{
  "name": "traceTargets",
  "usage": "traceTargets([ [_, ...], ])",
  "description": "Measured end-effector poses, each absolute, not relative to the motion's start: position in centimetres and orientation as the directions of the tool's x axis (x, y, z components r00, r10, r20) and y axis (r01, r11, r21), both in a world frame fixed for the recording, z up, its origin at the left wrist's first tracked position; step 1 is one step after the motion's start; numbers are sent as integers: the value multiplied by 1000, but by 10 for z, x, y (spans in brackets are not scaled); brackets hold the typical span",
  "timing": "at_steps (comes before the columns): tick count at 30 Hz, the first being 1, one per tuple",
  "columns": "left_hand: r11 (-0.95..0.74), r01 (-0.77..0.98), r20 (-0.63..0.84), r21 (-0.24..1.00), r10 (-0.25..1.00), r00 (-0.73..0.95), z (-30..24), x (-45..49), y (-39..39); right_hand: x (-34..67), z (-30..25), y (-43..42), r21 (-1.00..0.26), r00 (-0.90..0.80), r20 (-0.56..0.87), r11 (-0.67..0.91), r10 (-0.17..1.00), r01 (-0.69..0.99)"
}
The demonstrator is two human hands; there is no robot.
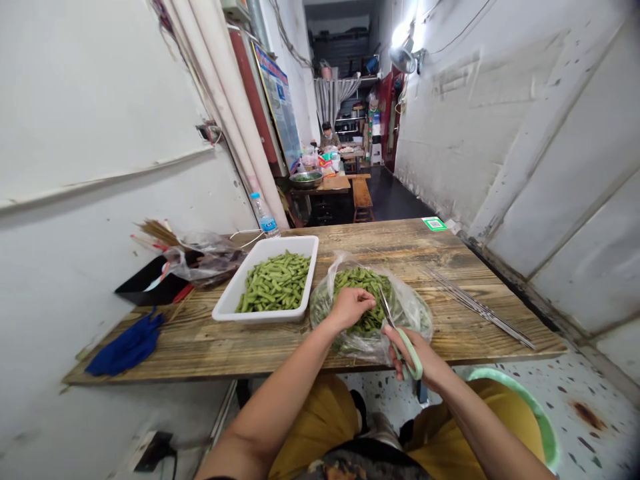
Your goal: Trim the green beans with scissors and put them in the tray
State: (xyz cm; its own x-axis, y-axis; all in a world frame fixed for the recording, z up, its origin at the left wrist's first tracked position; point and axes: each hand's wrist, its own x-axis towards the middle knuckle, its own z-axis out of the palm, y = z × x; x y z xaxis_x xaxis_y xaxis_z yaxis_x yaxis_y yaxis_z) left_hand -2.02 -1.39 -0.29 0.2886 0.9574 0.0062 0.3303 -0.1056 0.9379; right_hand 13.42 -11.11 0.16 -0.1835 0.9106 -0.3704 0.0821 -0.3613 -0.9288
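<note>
My right hand (413, 353) is closed round the light green handles of a pair of scissors (389, 313), its blades pointing up and away over the pods, slightly apart. Just left of the blades, my left hand (353, 308) is closed in a pinch; whatever lies between its fingertips is too small to make out. Beneath both hands, green soybean pods (367, 280) fill an open clear plastic bag (413, 303). To the left stands a white plastic tub (307, 287) holding many loose green pods (275, 283).
On the wooden table (200, 347) lie several thin metal skewers (483, 307) at right and a blue cloth (125, 345) at left. A water bottle (265, 217), black tray (155, 283) and crumpled plastic bag (210, 257) stand farther back. A person (329, 137) sits at a distant table.
</note>
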Motion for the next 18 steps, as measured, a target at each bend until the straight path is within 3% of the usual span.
traceTargets([
  [9, 0, 271, -86, 963, 948, 307, 5, -21, -22, 136, -3, -109, -942, -195, -335, -319, 922, 109],
  [14, 224, 228, -298, 947, 880, 370, 4, -24, -21, 138, -15, -109, -950, -208, -297, -267, 932, 160],
  [18, 351, 92, -355, 932, 829, 433, 2, -27, -22, 140, -13, -113, -949, -211, -303, -276, 929, 151],
])
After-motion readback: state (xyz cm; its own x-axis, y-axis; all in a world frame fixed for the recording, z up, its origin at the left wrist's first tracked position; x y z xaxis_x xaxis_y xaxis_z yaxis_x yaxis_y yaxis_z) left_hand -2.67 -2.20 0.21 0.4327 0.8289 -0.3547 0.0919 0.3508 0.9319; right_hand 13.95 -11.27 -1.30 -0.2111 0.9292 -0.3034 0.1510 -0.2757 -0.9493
